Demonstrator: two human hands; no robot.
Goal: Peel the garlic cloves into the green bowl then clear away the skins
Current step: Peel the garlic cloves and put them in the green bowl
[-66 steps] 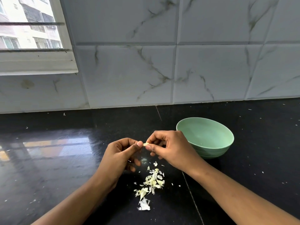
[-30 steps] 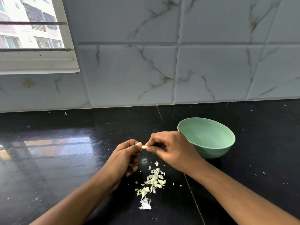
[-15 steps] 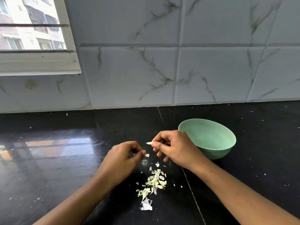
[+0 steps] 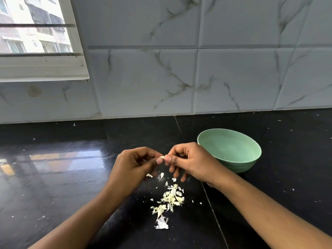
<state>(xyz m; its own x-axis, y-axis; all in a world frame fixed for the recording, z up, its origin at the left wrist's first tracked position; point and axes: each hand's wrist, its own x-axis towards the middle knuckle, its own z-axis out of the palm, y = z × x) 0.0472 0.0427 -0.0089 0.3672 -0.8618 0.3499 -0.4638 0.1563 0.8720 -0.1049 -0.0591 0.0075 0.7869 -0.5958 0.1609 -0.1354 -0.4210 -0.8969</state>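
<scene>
A small pale garlic clove [image 4: 162, 157] is pinched between the thumb and fingers of my right hand [image 4: 190, 161]. My left hand [image 4: 133, 167] meets it from the left, its thumb and fingertips pinching the clove's tip. Both hands hover over the black counter [image 4: 62, 186]. The green bowl [image 4: 231, 141] stands just right of my right hand; the inside that shows looks empty. A heap of garlic skins [image 4: 170, 198] lies on the counter below the hands, with loose flakes [image 4: 161, 176] closer to my fingers.
A marble-tiled wall [image 4: 197, 78] rises behind the counter. A window [image 4: 36, 33] with a white frame is at the upper left. Tiny white specks are scattered over the counter, more on the right side.
Half a second ago my left hand had pulled away and dropped a flake. It has come back up and pinches the clove again beside my right fingers.
</scene>
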